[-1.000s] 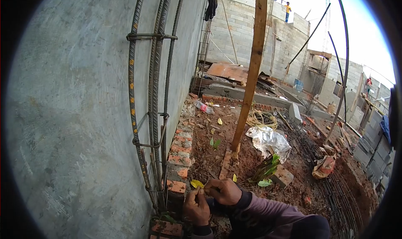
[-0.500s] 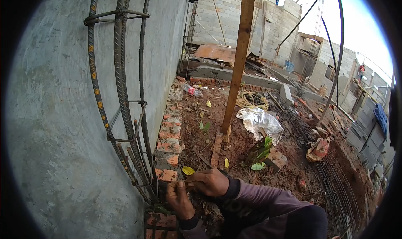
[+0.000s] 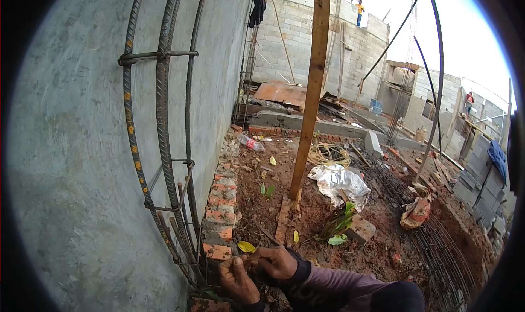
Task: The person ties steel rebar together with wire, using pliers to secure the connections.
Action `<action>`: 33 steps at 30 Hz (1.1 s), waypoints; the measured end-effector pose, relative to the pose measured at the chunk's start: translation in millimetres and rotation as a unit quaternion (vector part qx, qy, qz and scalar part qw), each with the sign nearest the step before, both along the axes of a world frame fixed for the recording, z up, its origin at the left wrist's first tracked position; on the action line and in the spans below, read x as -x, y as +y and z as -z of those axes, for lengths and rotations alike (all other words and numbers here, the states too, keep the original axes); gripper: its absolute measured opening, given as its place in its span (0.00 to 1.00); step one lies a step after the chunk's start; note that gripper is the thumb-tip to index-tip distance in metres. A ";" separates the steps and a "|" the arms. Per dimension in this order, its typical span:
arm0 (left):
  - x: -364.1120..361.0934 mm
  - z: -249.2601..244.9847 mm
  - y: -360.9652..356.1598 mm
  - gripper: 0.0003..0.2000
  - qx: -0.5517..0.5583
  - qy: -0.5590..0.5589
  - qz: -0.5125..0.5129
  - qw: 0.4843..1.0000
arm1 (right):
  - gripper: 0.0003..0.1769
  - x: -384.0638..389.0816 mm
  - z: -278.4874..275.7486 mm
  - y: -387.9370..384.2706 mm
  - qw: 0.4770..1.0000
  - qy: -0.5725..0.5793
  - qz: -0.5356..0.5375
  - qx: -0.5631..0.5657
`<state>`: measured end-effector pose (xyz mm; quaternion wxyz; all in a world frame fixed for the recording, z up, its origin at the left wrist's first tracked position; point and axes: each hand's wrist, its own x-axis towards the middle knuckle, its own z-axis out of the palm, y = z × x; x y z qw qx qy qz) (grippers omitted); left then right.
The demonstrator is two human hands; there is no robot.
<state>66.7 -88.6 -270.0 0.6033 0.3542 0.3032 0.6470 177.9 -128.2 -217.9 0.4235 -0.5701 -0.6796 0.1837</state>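
Note:
Both my hands are close together low in the view, just right of the foot of an upright rebar cage (image 3: 164, 109). My left hand (image 3: 238, 282) has its thumb and fingers pinched together. Its fingertips meet those of my right hand (image 3: 275, 263), whose fingers are curled closed. Whatever lies between the fingertips is too small to make out. Beside them runs a low course of orange bricks (image 3: 220, 217) along the grey plastered wall (image 3: 82, 175). A yellow leaf (image 3: 246, 247) lies just above my hands.
A wooden post (image 3: 313, 93) rises ahead. On the soil lie a white sack (image 3: 340, 183), a leafy stump (image 3: 337, 224), a brick block (image 3: 361, 229) and long rebar bundles (image 3: 437, 252). Two people (image 3: 359, 13), (image 3: 469, 102) are far off near block walls.
The view has tilted up, so the scene and my hands sit lower in the frame. My hands remain together with fingers pinched.

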 end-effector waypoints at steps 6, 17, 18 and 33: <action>-1.7 5.4 3.3 0.08 0.055 -0.133 0.037 0.989 | 0.09 0.1 -11.4 0.8 0.999 -0.043 -0.011 -0.018; 9.6 14.0 16.9 0.09 0.111 -0.132 0.002 0.985 | 0.13 -20.6 -6.1 48.6 0.979 -0.137 -0.146 -0.034; 7.9 16.0 17.6 0.09 0.104 -0.125 -0.013 0.987 | 0.12 -23.6 -3.8 52.8 0.980 -0.115 -0.161 -0.033; 15.8 3.9 19.6 0.10 -0.052 -0.015 0.031 0.998 | 0.06 -35.5 5.2 50.6 0.965 0.074 -0.251 0.023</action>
